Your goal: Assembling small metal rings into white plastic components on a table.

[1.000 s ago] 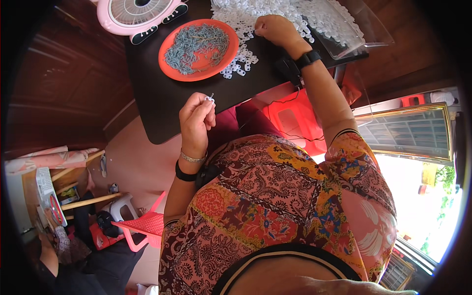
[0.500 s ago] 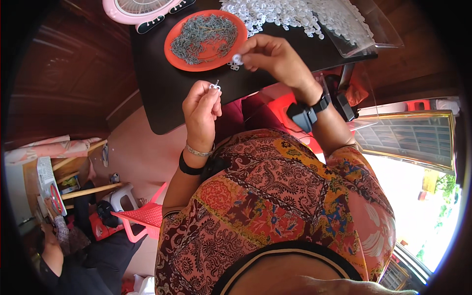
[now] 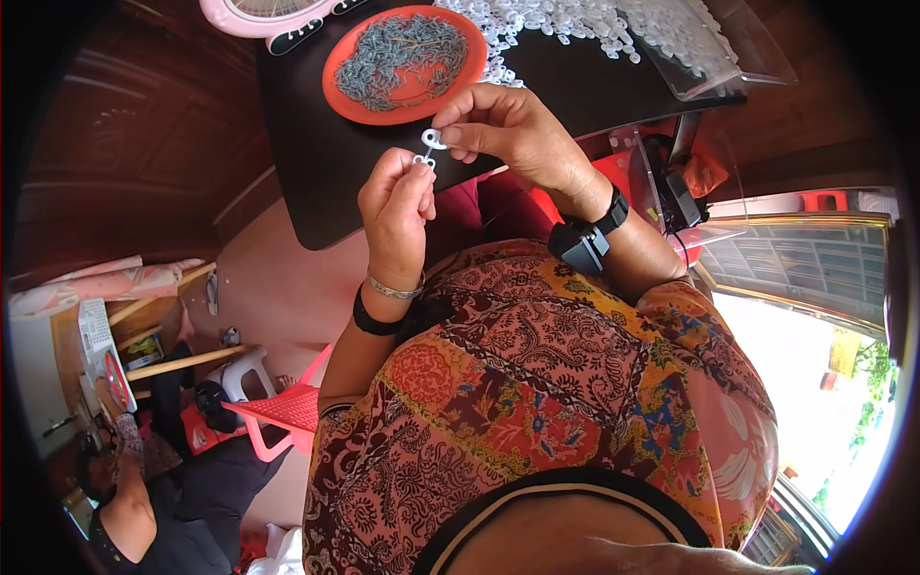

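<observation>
1. The left hand [image 3: 395, 216] had thumb and forefinger pinched together on a white clip [image 3: 422, 161], apparently low so that the grey pin [image 3: 427, 153] rising from it stood clear.
2. The right hand [image 3: 513, 134] had its thumb and forefinger clamped on a white ring [image 3: 438, 144] by its right side, which seemingly left the hole unblocked. Whether ring and pin touched could not be told.
3. Clip, pin and ring were over the near edge of the table [image 3: 307, 182], just nearside of the plate, close together between the two hands.
4. The orange plate [image 3: 337, 96] held loose grey pins [image 3: 383, 62], its rim likely keeping them from scattering.
5. White pieces [image 3: 546, 17] lay heaped at the far right, spreading to a clear bin [image 3: 709, 86]; this probably kept them within the right hand's reach.
6. A pink fan [image 3: 251, 27] stood at the far left, beyond the plate, perhaps so as not to crowd the hands.
</observation>
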A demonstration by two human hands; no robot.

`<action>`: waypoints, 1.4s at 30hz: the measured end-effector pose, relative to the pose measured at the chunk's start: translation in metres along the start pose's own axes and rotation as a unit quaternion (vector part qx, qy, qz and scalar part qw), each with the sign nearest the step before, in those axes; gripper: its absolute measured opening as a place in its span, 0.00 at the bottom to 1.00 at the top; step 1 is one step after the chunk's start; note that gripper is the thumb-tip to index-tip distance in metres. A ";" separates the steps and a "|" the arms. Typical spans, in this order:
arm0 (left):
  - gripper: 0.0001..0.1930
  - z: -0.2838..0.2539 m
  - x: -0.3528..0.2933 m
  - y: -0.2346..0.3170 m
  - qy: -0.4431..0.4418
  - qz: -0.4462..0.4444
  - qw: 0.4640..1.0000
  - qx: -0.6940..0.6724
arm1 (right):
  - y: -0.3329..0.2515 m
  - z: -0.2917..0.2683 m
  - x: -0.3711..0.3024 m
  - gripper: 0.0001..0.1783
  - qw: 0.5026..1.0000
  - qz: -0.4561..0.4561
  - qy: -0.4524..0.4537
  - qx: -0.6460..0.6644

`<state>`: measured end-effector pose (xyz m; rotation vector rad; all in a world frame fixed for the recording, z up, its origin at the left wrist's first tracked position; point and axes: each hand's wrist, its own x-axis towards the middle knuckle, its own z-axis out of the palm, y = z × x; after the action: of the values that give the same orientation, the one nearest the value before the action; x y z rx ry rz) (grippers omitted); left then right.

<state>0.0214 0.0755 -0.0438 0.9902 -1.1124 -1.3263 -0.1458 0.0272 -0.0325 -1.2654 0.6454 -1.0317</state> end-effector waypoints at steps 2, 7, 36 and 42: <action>0.09 0.000 0.000 -0.001 -0.001 -0.002 1.000 0.000 | 0.001 -0.001 0.000 0.06 1.000 -0.004 -0.004 -0.006; 0.09 0.000 0.001 -0.001 -0.002 -0.004 1.000 -0.002 | 0.001 0.001 -0.001 0.05 1.000 -0.009 0.005 0.002; 0.09 0.001 0.000 -0.005 0.000 -0.021 1.000 0.003 | 0.007 0.003 -0.007 0.06 0.999 0.018 0.009 -0.047; 0.09 0.001 -0.001 -0.007 0.003 -0.014 1.000 -0.014 | 0.010 0.007 -0.008 0.08 0.996 -0.015 -0.003 -0.086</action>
<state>0.0188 0.0761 -0.0500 0.9925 -1.0768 -1.3571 -0.1406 0.0375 -0.0419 -1.4311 0.7236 -1.0127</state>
